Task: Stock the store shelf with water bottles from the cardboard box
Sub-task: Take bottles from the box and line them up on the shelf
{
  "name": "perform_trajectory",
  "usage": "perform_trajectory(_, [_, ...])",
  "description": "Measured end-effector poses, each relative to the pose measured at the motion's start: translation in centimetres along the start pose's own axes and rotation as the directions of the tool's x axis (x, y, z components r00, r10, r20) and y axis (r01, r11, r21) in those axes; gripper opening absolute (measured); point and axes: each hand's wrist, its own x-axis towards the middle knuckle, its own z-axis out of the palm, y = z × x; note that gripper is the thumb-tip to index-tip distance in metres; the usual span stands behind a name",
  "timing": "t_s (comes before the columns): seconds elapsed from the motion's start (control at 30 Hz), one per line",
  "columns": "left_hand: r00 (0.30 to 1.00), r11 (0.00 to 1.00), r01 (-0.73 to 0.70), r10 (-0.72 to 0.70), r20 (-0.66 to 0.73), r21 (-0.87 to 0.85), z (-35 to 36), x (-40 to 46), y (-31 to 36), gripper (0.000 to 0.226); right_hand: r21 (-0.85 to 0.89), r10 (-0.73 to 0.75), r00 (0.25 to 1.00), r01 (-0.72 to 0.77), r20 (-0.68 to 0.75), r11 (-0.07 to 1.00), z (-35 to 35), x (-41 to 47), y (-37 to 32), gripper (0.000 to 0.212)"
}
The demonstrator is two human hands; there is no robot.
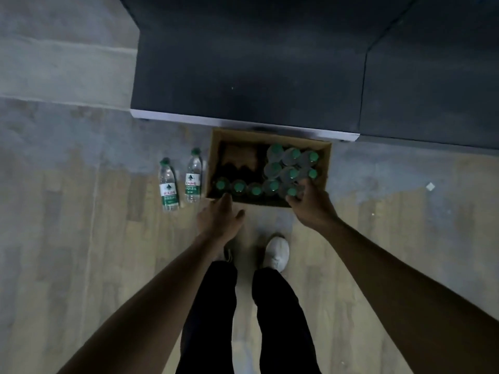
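Bottles [290, 171] stand in the box [326, 168] on the floor [81, 252], right under the front edge of the dark shelf [243, 63]. I think the box sits there so each bottle has only a short trip up. They stand straight, green caps up, so we see mostly caps. One row runs along the near wall and a bunch fills the far right corner. The far left part of the box has no bottles.

The right hand [310, 203] reaches down over the near right corner. Its fingers curl around the top of one bottle [291, 190] there, likely to lift it out by the neck. The left hand [218, 217] hangs just over the near left edge of the box. Its fingers are loose and spread, and it holds nothing. It looks ready to take a bottle from the near row.

Two bottles [179, 182] lie flat on the floor just left of the box, side by side. Their caps point away from the person, toward the shelf. No bottle can be seen on the shelf yet
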Motion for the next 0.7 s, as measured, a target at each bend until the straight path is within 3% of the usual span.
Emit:
perform_trajectory(0.23, [0.999,0.998,-0.008,0.006,-0.045,-0.058,2.5,6.2,-0.3,0.040,0.019,-0.095,0.993,0.097,-0.076,0.995,3.6,6.2,0.9,0.048])
perform_trajectory(0.43, [0.998,0.998,-0.056,0.055,-0.031,-0.032,6.8,9.1,-2.4,0.041,0.037,-0.130,0.991,0.131,-0.013,0.991,8.3,10.0,1.6,0.046])
perform_trajectory(0.57, [0.991,0.989,-0.054,0.070,-0.112,0.137,8.2,11.6,-5.5,0.045,0.038,-0.183,0.983,0.182,0.034,0.983,11.4,11.7,1.3,0.044])
perform_trajectory(0.7, [0.979,0.991,-0.043,0.067,-0.191,0.128,8.4,13.8,-7.6,0.038,-0.004,-0.322,0.942,0.323,0.091,0.946,14.5,13.1,-0.7,0.039])
